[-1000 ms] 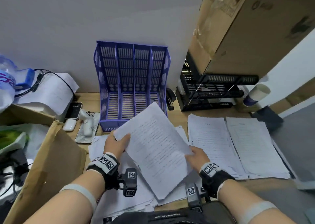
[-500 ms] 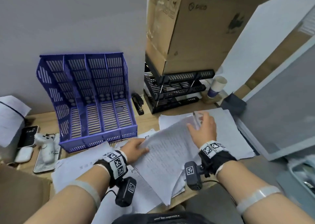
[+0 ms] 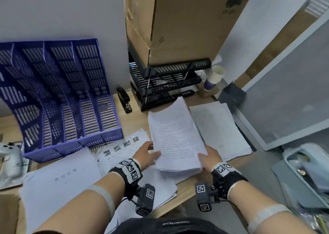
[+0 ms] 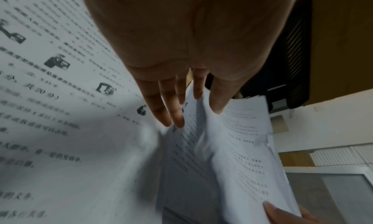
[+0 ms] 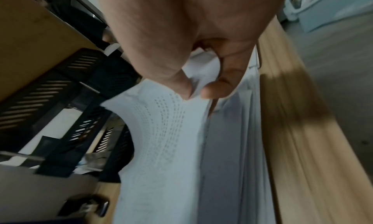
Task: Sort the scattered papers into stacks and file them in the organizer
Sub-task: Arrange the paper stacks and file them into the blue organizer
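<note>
On the desk [image 3: 135,120], right hand [image 3: 207,156] pinching printed sheets [image 3: 175,136], left hand [image 3: 145,153] flat, fingers straight against them

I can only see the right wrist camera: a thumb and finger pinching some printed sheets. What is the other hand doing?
Observer: The left hand has its fingers out straight against the left edge of the same sheaf.
Operator: Where are the sheets supposed to end up?
Observer: A blue organizer stands on the desk to the left, and no papers show in its slots.
Operator: Is anything still unsorted?
Observer: Yes, loose papers lie in front of the organizer, left of the sheaf.
</note>
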Demonstrator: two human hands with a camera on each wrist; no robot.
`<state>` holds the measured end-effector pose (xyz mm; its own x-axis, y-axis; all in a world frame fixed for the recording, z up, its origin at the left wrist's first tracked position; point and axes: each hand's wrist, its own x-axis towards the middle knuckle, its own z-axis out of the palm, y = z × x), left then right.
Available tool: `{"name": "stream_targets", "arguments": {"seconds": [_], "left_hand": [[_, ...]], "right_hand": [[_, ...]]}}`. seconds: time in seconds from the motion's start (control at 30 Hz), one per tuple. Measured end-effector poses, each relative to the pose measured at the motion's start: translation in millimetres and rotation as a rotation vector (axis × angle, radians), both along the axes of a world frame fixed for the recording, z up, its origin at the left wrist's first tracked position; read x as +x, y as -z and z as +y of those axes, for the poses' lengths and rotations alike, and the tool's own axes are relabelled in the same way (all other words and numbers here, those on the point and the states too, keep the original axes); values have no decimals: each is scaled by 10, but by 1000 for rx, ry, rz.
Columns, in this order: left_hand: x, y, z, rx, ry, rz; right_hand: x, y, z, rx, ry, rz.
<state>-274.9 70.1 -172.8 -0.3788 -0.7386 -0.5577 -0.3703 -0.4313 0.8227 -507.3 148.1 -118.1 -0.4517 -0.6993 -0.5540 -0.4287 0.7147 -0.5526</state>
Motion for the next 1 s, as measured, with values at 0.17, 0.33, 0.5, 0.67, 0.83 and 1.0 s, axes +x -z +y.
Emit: {"name": "stream_targets", "arguments": {"seconds": [0.17, 0.33, 0.5, 0.67, 0.83, 1.0], "left_hand": [[-126, 152, -17, 52, 88, -183], [-156, 209, -92, -54, 78, -318], [-282, 241, -155, -35, 93, -300], [-366, 240, -159, -5, 91, -343], [-245, 185, -61, 105, 67, -226], [384, 48, 76, -13, -244, -114]], "right_hand": [[-342, 187, -53, 130, -17, 112], [-470, 283, -153, 153, -24, 82], [-447, 307, -209, 167, -44, 24], [-598, 596, -191, 241, -77, 107], [-498, 598, -194, 282, 32, 266], [12, 417, -254, 139, -45, 558]]}}
